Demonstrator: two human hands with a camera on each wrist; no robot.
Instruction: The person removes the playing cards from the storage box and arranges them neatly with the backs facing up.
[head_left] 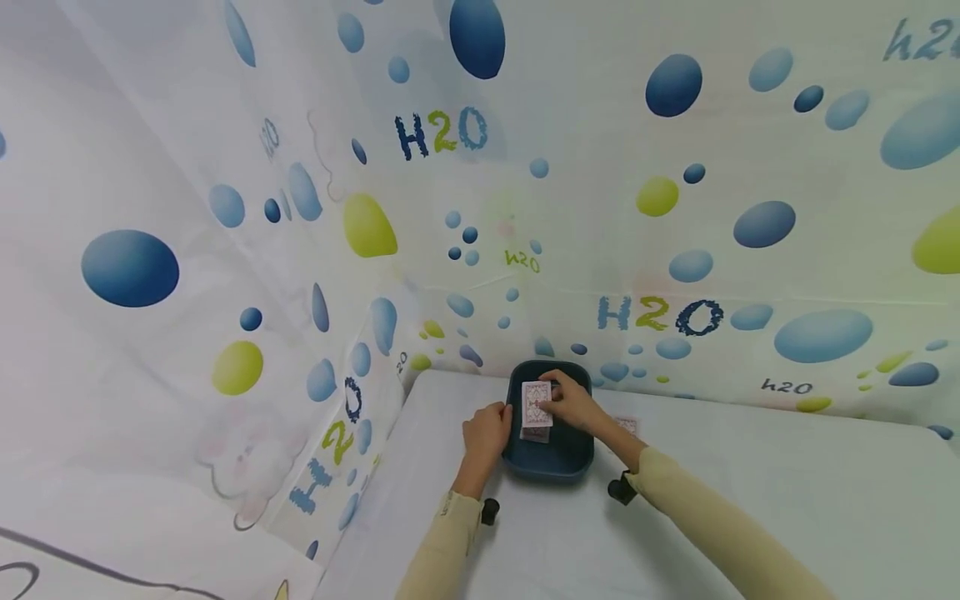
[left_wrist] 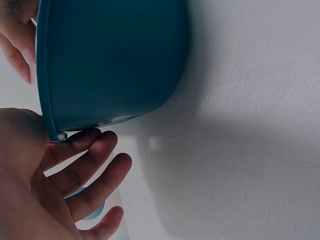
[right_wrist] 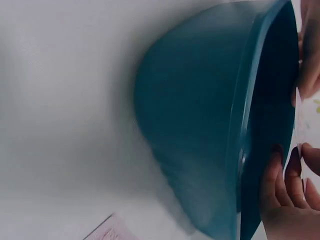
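Observation:
A dark blue plastic basin (head_left: pixel 551 467) stands on the white table. My left hand (head_left: pixel 486 429) grips its left rim; in the left wrist view the fingers (left_wrist: pixel 95 172) lie along the outside, just under the rim. Above the basin, my right hand (head_left: pixel 576 402) pinches a playing card (head_left: pixel 533 402) by its right edge, with the patterned red-and-white back facing up. Just below it another card (head_left: pixel 536 434) shows partly, the rest hidden behind the held one. In the right wrist view the held card (right_wrist: pixel 300 120) appears nearly edge-on.
Right of the basin, partly behind my right forearm, a patterned card (head_left: pixel 626 425) lies on the white tabletop (head_left: pixel 750 500). Its corner (right_wrist: pixel 111 231) shows in the right wrist view. A curtain (head_left: pixel 570 233) printed with drops and H2O lettering hangs behind and to the left.

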